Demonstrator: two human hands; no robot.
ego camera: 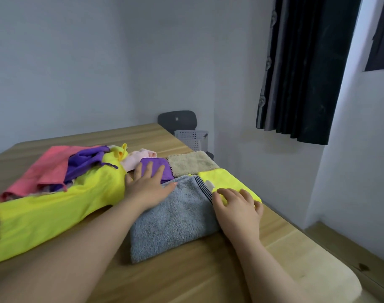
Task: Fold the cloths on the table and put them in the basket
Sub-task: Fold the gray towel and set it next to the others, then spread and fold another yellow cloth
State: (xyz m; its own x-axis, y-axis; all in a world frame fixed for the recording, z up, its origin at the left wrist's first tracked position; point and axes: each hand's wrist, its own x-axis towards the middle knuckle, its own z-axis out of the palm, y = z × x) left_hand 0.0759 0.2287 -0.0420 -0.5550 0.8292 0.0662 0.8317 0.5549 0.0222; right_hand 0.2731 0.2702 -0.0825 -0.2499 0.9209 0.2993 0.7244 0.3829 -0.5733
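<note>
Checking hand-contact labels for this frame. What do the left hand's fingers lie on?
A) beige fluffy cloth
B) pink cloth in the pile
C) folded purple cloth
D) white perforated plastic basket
C: the left hand lies with straight fingers flat on the folded purple cloth, and its thumb reaches over the grey terry towel.

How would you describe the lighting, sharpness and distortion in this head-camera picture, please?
Head view: dim, even, bluish light without glare; only faint shadows under the left hand and the right hand, which grips the folded yellow cloth; wide-angle distortion tilts the curtain and bows the table edge; towel sharp, far basket slightly soft.
</note>
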